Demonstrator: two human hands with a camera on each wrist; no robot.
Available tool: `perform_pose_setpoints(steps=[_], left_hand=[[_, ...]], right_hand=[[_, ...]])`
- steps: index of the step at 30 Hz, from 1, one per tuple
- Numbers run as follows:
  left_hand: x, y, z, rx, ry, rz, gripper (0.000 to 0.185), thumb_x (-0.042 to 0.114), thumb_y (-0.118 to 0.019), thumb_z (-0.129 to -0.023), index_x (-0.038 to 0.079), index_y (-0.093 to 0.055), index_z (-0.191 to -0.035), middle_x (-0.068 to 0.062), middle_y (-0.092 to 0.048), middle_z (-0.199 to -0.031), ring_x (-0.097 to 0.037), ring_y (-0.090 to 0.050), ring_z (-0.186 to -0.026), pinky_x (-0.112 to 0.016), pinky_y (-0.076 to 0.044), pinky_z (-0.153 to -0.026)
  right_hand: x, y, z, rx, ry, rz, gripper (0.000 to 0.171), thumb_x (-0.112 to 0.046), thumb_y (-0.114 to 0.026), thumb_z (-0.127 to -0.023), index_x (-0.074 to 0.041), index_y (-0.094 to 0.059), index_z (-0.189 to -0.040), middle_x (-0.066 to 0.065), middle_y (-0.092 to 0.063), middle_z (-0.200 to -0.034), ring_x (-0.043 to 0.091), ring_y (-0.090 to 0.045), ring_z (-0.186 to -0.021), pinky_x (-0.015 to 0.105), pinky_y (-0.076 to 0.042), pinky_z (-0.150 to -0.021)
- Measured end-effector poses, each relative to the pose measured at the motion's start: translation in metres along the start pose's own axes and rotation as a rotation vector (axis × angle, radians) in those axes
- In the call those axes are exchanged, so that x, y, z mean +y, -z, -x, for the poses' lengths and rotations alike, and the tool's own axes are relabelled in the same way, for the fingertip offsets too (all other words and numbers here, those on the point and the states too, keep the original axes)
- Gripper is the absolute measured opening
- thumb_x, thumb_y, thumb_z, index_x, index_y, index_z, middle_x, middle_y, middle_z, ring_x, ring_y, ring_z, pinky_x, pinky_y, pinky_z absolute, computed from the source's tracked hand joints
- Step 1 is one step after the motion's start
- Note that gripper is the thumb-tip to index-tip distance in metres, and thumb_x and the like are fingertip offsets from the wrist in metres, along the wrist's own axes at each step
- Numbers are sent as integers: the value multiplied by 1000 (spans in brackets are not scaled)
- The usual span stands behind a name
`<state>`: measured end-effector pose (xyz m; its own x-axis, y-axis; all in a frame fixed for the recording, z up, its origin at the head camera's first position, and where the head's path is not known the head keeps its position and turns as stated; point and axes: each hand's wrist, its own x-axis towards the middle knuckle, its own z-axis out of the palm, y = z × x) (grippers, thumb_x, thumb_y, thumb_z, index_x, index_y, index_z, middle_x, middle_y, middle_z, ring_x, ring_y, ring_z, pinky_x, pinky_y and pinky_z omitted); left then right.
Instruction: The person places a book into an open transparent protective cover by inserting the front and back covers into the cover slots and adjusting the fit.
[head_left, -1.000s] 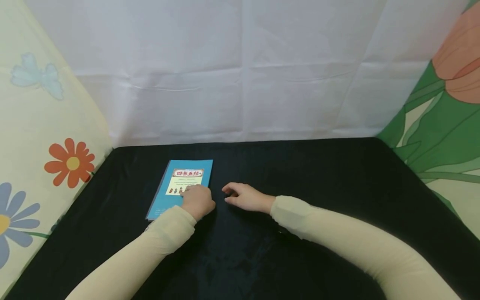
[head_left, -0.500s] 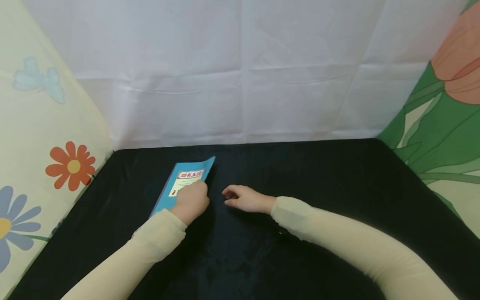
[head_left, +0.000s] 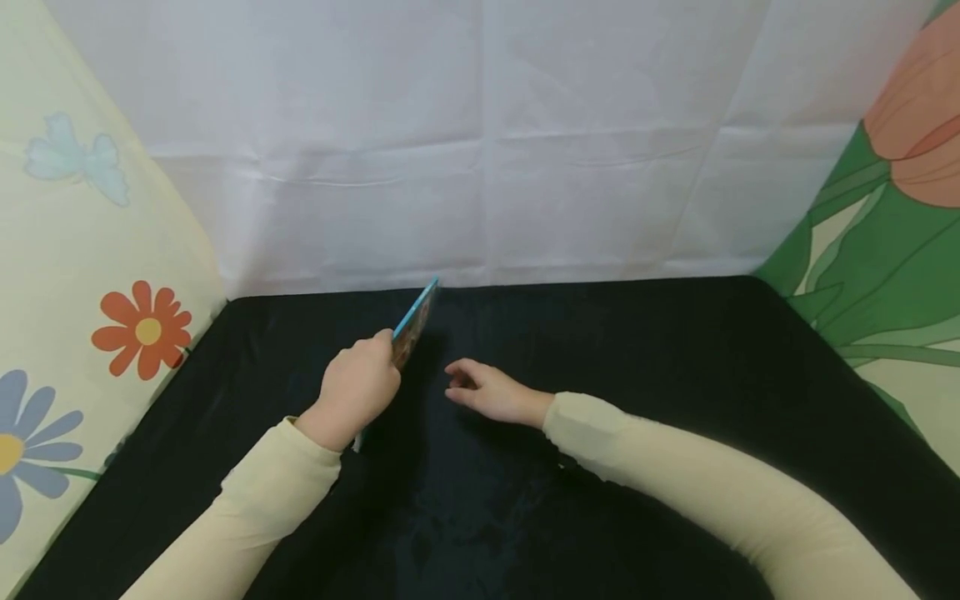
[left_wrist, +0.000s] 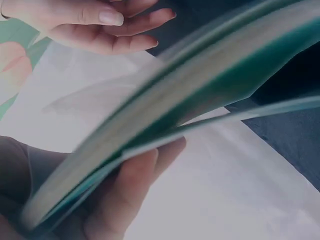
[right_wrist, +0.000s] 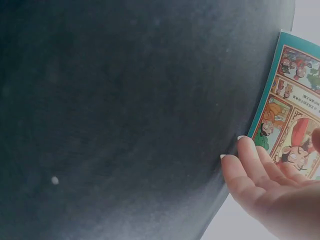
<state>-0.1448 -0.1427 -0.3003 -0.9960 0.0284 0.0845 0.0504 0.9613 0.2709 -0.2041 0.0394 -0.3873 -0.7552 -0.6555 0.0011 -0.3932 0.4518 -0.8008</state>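
Observation:
A thin blue book (head_left: 415, 319) stands tilted up on its edge on the black cloth (head_left: 637, 375), seen almost edge-on in the head view. My left hand (head_left: 358, 390) grips it at its near end. In the left wrist view the book (left_wrist: 200, 95) is a blur across the frame, with my fingers (left_wrist: 131, 190) curled under it. My right hand (head_left: 483, 392) rests on the cloth just right of the book, fingers loosely bent and holding nothing. The right wrist view shows the book's cover with cartoon pictures (right_wrist: 292, 110) facing my right fingertips (right_wrist: 250, 165).
A creased white sheet (head_left: 480, 150) hangs behind the black cloth. A pale flowered cloth (head_left: 90, 250) rises on the left and a green and orange tulip cloth (head_left: 885, 208) on the right. Nothing else lies on the black surface.
The book lay flat a second ago. My left hand has lifted its right side until it stands nearly upright. My right hand has stayed in place.

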Motion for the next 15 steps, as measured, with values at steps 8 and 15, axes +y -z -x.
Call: perform_pose_setpoints(steps=[8,15], left_hand=[[-1,7,1,-50,39,101,28,3,-40,-97,-5,-56,-118,-21,-67,-95,-24,-57,-59,-36,-46,-52],[-4,10,2,-103,51,237,47,1,-33,-99,-4,-37,-146,-26,-62,-118,-15,-36,-45,-28,-31,-44]], right_hand=[[-4,2,1,-1,24,-5,38,-14,-54,-100,7,-49,-131,16,-61,-113,27,-60,-102,33,-49,-82],[-4,1,2,-17,7,-25,38,-15,-53,-100,6,-49,-132,16,-61,-113,27,-60,-102,33,-49,-82]])
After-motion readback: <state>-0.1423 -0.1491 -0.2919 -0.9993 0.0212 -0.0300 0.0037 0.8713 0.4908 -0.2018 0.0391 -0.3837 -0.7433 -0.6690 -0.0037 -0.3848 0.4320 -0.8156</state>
